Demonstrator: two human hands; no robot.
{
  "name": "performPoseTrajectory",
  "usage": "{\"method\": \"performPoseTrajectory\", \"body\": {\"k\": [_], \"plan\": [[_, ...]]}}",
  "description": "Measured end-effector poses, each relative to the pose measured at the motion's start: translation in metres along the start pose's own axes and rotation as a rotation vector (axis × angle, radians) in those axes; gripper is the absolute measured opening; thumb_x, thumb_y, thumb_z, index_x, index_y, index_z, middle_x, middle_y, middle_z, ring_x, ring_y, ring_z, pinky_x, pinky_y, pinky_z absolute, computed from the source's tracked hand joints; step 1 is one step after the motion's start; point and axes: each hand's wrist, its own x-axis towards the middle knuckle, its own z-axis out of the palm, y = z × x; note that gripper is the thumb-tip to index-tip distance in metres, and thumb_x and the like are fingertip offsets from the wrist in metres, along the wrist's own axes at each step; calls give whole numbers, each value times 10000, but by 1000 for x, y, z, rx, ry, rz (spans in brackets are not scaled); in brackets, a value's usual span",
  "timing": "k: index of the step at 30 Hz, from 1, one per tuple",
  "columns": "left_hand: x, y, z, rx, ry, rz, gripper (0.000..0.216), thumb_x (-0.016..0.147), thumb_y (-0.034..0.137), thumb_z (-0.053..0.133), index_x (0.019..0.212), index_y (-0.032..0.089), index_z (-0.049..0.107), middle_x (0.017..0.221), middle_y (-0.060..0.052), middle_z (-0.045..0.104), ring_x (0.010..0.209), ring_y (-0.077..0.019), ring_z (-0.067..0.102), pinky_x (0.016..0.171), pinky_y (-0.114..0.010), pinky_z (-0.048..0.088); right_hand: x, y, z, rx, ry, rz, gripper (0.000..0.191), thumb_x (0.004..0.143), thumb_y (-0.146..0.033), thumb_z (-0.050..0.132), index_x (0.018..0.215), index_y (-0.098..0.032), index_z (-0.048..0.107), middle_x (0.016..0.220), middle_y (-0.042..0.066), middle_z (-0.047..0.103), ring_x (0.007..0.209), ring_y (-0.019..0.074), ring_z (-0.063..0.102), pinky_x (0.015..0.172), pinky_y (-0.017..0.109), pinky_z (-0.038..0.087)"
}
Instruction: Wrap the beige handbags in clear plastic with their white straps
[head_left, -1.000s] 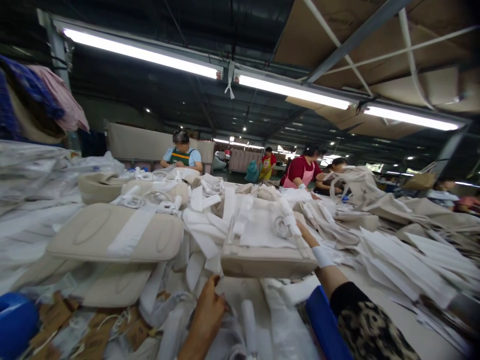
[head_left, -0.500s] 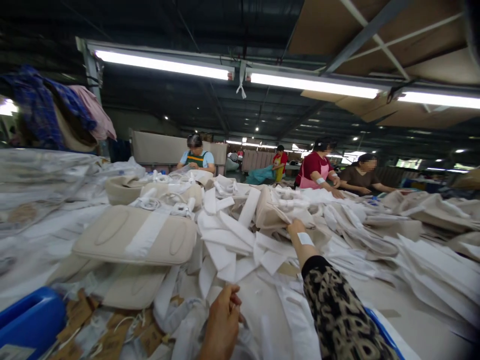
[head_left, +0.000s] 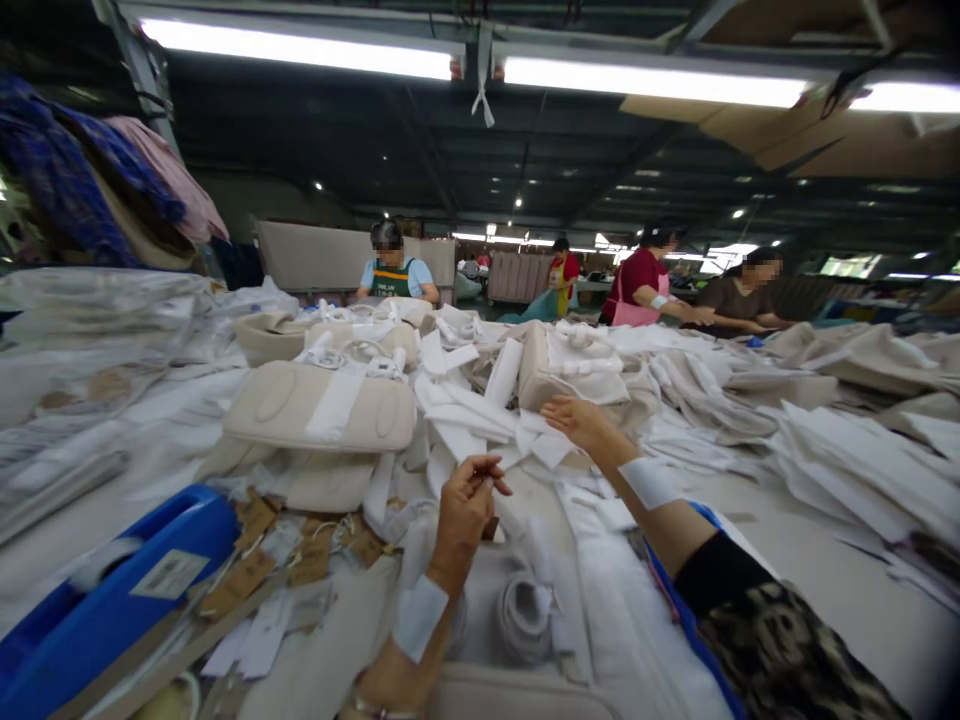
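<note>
My left hand [head_left: 463, 512] is raised over the table's near edge, its fingers curled into a pinch; what they hold is hidden. A white patch sits on that wrist. My right hand [head_left: 576, 418] reaches farther out, fingers stretched flat on a heap of white fabric strips [head_left: 480, 420]. Just beyond it lies a beige fabric bag [head_left: 559, 375]. A roll of white tape [head_left: 523, 615] lies below my left hand. A beige padded cushion [head_left: 319, 408] with a white band rests to the left.
A blue plastic holder [head_left: 112, 600] sits at the near left beside several brown card tags [head_left: 255, 570]. Stacks of cream cloth pieces [head_left: 847, 470] cover the right side. Several co-workers, one in a green apron [head_left: 391, 275], stand at the far edge.
The view has tipped downward. My left hand lifted off the strips and curled its fingers. My right hand drew back from the beige bag to the white strips.
</note>
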Motion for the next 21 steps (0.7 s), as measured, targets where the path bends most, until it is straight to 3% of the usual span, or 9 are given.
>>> {"method": "performPoseTrajectory", "body": {"k": [4,7,10,13,16,21], "plan": [[-2,9,1,-128,-16,58,259,801,261,621,1029,144,583,811,-21,643,431,-10,385,404,-151,267,-59,19,45,13,-344,164,497,566,-33,659,1047,-156,650,920,58,705,863,204,646,788,331,493],[-4,15,2,-168,-8,99,256,805,269,622,1025,149,570,827,-20,648,439,-17,435,422,-155,314,-91,28,74,-34,-489,166,342,506,-46,657,828,-152,697,739,10,678,731,174,598,724,291,456],[-7,22,3,-112,60,130,264,800,298,619,1016,159,563,868,-30,661,500,-60,541,489,-187,434,-105,34,91,-65,-486,111,139,552,-129,710,676,-168,662,651,-20,616,673,149,548,707,281,432],[-9,26,4,0,123,212,233,820,298,588,1013,170,565,940,-63,683,753,-156,669,715,-276,549,-107,39,99,-63,-465,75,149,616,-258,757,697,-177,662,676,-12,605,686,155,552,708,290,431],[-11,27,4,87,154,338,200,867,274,526,1042,185,564,1034,-85,677,998,-210,657,909,-339,520,-107,46,101,-36,-451,88,233,633,-345,780,694,-161,650,665,-3,585,644,138,542,669,276,425],[-12,23,3,161,204,443,241,931,243,448,1159,204,515,1178,-93,616,1125,-217,598,1006,-385,462,-99,55,100,37,-375,157,313,631,-403,798,694,-161,609,613,-25,534,529,97,480,564,248,401]]}}
